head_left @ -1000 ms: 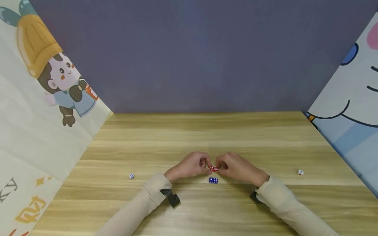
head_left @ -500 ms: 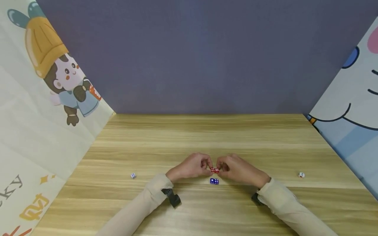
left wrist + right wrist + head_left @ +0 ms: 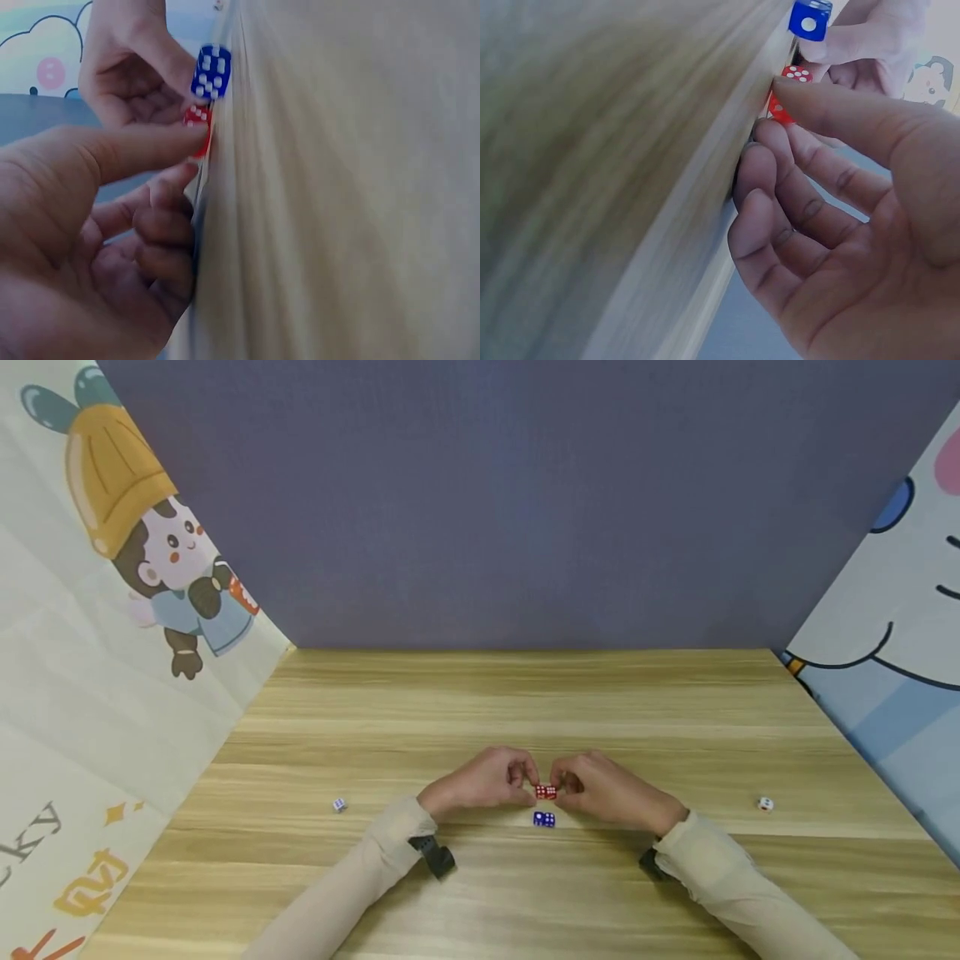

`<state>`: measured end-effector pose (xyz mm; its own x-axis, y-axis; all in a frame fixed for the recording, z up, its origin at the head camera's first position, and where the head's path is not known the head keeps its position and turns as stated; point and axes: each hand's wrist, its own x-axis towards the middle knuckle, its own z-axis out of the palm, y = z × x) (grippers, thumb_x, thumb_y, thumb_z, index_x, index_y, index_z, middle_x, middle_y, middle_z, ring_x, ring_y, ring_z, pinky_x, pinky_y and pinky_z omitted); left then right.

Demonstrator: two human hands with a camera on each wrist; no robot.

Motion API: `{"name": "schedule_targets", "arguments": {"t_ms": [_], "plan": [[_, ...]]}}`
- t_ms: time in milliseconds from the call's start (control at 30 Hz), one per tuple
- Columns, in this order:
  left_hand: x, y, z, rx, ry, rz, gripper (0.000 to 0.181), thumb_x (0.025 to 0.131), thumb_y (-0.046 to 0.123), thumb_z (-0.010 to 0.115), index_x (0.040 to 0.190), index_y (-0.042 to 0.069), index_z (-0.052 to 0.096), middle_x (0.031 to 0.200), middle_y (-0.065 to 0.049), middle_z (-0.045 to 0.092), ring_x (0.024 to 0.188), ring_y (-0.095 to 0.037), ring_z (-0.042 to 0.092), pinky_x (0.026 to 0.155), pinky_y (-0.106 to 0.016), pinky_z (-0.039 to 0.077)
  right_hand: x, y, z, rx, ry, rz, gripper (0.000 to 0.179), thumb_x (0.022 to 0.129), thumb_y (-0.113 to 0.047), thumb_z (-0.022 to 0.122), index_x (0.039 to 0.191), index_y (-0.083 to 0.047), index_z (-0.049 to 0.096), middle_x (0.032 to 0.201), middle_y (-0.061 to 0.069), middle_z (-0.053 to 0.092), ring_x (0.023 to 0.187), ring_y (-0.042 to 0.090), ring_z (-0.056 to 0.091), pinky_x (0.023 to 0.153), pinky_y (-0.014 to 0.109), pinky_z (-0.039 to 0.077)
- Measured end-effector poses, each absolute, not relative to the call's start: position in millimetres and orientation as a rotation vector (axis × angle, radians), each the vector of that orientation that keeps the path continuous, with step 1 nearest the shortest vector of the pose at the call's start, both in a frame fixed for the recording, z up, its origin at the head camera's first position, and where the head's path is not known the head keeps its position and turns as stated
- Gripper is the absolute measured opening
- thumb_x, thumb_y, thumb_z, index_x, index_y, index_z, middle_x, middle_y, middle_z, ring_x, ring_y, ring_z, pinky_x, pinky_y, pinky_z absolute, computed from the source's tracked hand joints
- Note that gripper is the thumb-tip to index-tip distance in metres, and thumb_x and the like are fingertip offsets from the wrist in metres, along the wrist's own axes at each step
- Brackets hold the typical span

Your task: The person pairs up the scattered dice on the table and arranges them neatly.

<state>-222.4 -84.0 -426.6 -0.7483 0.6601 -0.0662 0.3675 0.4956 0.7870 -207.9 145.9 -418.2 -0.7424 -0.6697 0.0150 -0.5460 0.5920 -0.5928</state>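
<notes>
Two red dice with white pips sit side by side at mid table. My left hand (image 3: 487, 779) pinches the left red die (image 3: 541, 793) between thumb and forefinger. From the other side, my right hand (image 3: 613, 791) holds the right red die (image 3: 552, 793) the same way, its remaining fingers curled beneath the palm in the right wrist view. Just nearer to me stands a pair of blue dice, the left blue die (image 3: 538, 819) against the right blue die (image 3: 550, 820). In both wrist views, thumbs partly cover the red dice.
One white die (image 3: 340, 805) lies far to the left on the wooden table (image 3: 480, 893), another white die (image 3: 765, 804) far to the right. A dark panel (image 3: 480, 510) rises along the back edge, with printed cloths at both sides.
The two red dice, slightly askew a second ago, now lie in a straighter row between the fingertips. The head view has shifted a little; both hands stay nearly in place.
</notes>
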Motion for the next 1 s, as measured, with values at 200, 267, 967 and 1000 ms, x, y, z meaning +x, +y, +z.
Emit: {"name": "schedule_targets", "arguments": {"t_ms": [200,267,967,1000], "plan": [[-217.2,-102.6,-418.5,0.888,2.415,1.117,0.023,0.084,0.009,0.08,0.103,0.006,0.068,0.072,0.0,0.06,0.063,-0.007,0.054,0.061,-0.022,0.048,-206.8,144.1,-419.0,-1.006,2.597,-0.871,0.009,0.089,-0.01,0.073,0.094,-0.014,0.067,0.072,-0.009,0.061,0.06,0.003,0.052,0.055,0.024,0.046],[-213.7,-114.1,-415.4,0.86,2.444,1.122,0.023,0.084,0.009,0.079,0.104,0.006,0.068,0.072,0.0,0.06,0.064,-0.008,0.055,0.061,-0.023,0.049,-206.3,143.6,-419.0,-1.0,2.594,-0.871,0.009,0.089,-0.01,0.073,0.094,-0.015,0.067,0.072,-0.009,0.061,0.06,0.003,0.052,0.055,0.024,0.046],[-164.1,-283.9,-383.0,0.395,2.779,1.075,0.027,0.089,0.009,0.073,0.113,-0.003,0.065,0.073,-0.002,0.055,0.057,-0.012,0.047,0.053,-0.026,0.043,-206.7,148.3,-414.9,-0.981,2.615,-0.848,0.009,0.09,-0.011,0.073,0.094,-0.015,0.066,0.075,-0.008,0.061,0.064,0.005,0.053,0.057,0.025,0.047],[-161.7,-289.9,-383.8,0.37,2.789,1.07,0.028,0.089,0.009,0.073,0.113,-0.003,0.065,0.072,-0.002,0.055,0.057,-0.012,0.047,0.052,-0.026,0.043,-206.4,147.3,-415.1,-0.983,2.614,-0.848,0.009,0.09,-0.011,0.073,0.094,-0.015,0.066,0.075,-0.009,0.061,0.064,0.005,0.053,0.057,0.025,0.047]]}}
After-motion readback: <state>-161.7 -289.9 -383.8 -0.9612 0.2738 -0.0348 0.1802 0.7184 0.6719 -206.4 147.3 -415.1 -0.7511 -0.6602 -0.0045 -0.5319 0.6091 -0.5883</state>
